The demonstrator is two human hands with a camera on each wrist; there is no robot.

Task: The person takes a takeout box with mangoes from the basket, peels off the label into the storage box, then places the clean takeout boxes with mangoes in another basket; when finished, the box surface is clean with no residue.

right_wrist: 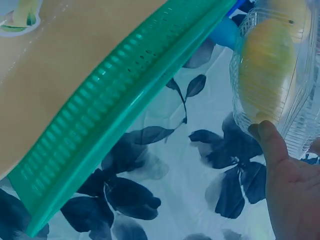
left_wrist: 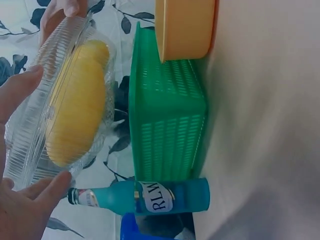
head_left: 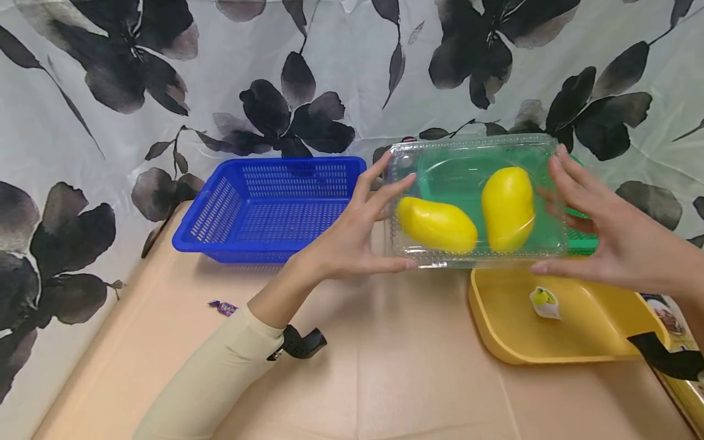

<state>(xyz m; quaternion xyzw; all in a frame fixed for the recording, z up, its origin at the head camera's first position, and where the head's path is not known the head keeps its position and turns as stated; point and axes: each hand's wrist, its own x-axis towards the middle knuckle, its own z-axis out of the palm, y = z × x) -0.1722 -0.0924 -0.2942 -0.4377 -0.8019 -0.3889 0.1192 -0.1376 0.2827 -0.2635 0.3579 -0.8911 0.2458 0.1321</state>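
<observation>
Both hands hold up a clear plastic clamshell box (head_left: 440, 156), tilted so its top faces the head camera. Two yellow mangoes lie inside: one on its side at the left (head_left: 437, 225), the other upright at the right (head_left: 508, 208). My left hand (head_left: 360, 229) grips the box's left end, thumb at the lower edge and fingers at the upper. At the other end my right hand (head_left: 599, 226) grips likewise. In the left wrist view a mango (left_wrist: 80, 105) shows through the ribbed plastic; the right wrist view shows the right thumb against the box (right_wrist: 305, 115).
A blue basket (head_left: 214, 226) stands at the left. Behind the box is a green basket (left_wrist: 170, 125), beside a blue-green bottle (left_wrist: 165, 196). A yellow tray (head_left: 577, 351) with a small banana-pictured piece (head_left: 546, 304) sits below right. A purple-wrapped candy (head_left: 222, 307) lies on the table.
</observation>
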